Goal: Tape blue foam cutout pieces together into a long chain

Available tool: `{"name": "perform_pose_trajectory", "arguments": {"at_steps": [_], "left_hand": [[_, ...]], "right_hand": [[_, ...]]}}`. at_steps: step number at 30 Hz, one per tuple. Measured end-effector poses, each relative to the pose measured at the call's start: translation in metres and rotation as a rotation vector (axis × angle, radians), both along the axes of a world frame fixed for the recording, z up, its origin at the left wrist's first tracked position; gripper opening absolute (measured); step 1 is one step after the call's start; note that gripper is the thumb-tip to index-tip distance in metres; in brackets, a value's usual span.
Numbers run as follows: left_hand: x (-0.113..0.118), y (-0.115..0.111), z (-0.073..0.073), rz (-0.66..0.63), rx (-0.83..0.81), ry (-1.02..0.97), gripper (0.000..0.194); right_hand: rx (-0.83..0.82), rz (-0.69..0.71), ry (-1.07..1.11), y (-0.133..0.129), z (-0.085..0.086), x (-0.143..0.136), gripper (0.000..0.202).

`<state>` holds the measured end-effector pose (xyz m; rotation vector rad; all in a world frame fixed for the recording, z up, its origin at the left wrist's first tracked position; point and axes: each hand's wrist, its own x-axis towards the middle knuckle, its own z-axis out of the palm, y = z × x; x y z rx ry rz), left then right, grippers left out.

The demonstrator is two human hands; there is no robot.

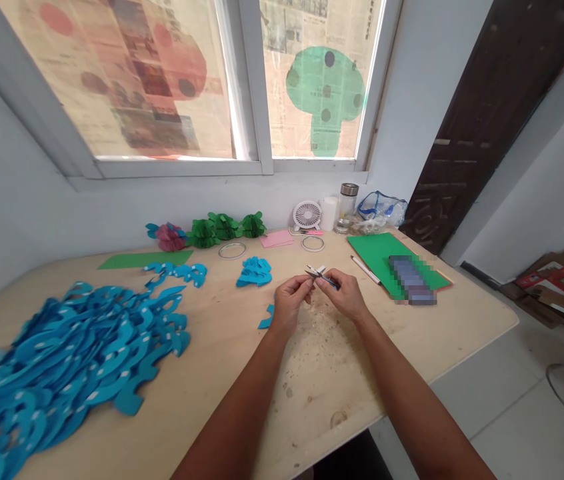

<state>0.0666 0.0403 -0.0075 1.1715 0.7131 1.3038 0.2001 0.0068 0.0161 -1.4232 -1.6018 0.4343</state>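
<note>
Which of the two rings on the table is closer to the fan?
The right-hand ring, just in front of the white fan. The left-hand ring lies in front of the green paper pom-poms.

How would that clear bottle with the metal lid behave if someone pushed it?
The bottle stands upright and is taller than it is wide, so a push up near its metal lid could well tip it. Its sides look rounded, so it would probably roll once down. It looks like glass, so I'd expect it to be stiff and breakable.
</note>
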Motion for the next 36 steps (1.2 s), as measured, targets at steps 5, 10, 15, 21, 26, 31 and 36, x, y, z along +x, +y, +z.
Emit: {"name": "perform_pose_trajectory", "arguments": {"at_steps": [5,10,15,21,26,31,36], "left_hand": [[0.0010,0.0008,-0.0014,0.017,-0.012,-0.024,0.024],[0.0010,0.0021,-0.0036,0.026,-0.009,-0.043,0.022],[0.0000,0.0031,-0.0040,0.037,-0.008,-0.062,0.019],[0.0013,0.0016,-0.0024,0.026,-0.020,-0.070,0.021],[0.0018,0.0009,-0.0019,0.007,-0.021,-0.063,0.023],[0.0015,0.0018,-0.0033,-0.002,-0.011,-0.053,0.021],[0.0012,0.0021,-0.0044,-0.009,-0.006,-0.053,0.021]], "right_hand": [[0.004,0.004,-0.016,0.0010,-0.0017,-0.0001,0.034],[0.006,-0.011,0.007,0.0011,-0.0012,-0.0004,0.035],[0.010,-0.037,0.031,0.0010,0.0004,0.0008,0.036],[0.002,-0.002,0.031,0.0012,0.0005,-0.0003,0.036],[-0.002,0.021,0.034,0.0013,-0.0010,-0.0005,0.034],[0.004,0.026,0.039,0.0013,-0.0020,-0.0002,0.033],[0.011,0.038,0.042,0.0013,-0.0006,-0.0003,0.031]]}}
